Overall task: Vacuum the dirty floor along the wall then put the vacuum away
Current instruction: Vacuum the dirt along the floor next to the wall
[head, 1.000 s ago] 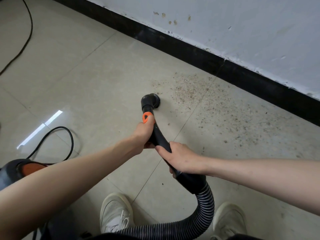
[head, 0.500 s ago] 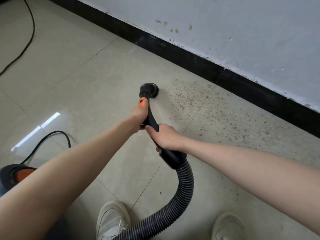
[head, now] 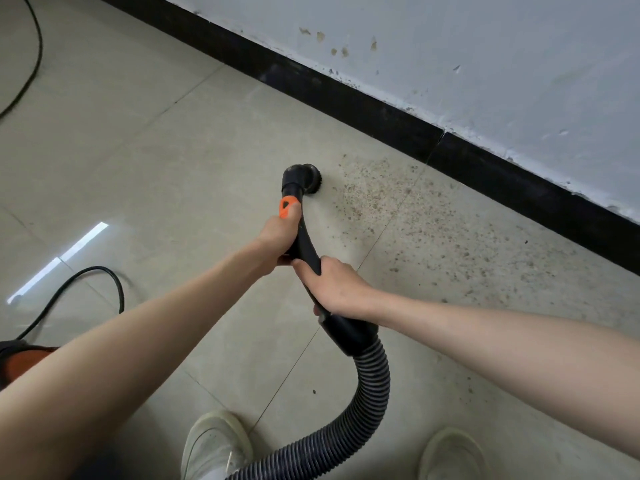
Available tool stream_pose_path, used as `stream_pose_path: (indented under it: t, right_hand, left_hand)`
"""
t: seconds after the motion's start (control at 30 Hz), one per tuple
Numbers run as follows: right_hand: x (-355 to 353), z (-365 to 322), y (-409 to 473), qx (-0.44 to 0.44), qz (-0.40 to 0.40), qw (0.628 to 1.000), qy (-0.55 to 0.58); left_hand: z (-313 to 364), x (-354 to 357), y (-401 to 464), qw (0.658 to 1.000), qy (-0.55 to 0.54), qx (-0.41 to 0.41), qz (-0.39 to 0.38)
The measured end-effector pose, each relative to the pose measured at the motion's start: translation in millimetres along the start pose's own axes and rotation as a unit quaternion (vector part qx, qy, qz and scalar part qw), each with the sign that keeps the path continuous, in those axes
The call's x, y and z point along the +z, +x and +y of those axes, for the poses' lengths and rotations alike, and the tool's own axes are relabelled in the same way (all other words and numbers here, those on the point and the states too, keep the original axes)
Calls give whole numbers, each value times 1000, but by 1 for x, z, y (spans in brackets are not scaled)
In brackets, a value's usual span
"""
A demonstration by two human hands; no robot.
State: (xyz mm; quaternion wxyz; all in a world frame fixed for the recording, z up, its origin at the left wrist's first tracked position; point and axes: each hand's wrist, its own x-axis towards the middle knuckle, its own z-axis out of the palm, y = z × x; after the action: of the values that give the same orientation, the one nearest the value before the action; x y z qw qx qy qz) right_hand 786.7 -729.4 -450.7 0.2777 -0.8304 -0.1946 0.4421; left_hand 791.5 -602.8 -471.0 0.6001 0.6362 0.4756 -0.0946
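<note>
So both hands are wrapped round the black wand point(head: 304, 237): left hand point(head: 278, 239) grips it just behind the orange button point(head: 286, 207), right hand point(head: 334, 284) curls round it further back, right before the cuff where the ribbed hose point(head: 370, 386) starts. Brush head point(head: 304, 178) sits on the floor point(head: 173, 150) at the near edge of the dirt point(head: 433, 230), which spreads away from the brush along the black skirting point(head: 381, 109). Vacuum body point(head: 17, 358) peeks in behind the left arm, well away from the brush, cord point(head: 104, 275) looping beside it.

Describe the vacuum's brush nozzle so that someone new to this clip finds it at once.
Start at the black baseboard under the wall and drop to the patch of grit on the tiles. The brush nozzle sits at the grit's left edge: a round black head, just beyond the orange button by the left hand.
</note>
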Motion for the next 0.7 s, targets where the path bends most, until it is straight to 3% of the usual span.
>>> stream_pose_path:
  t: [0.7]
  right_hand:
    - [-35,4,53,23,87,991,95]
  left_hand:
    - [62,36,36,993,105,52,7]
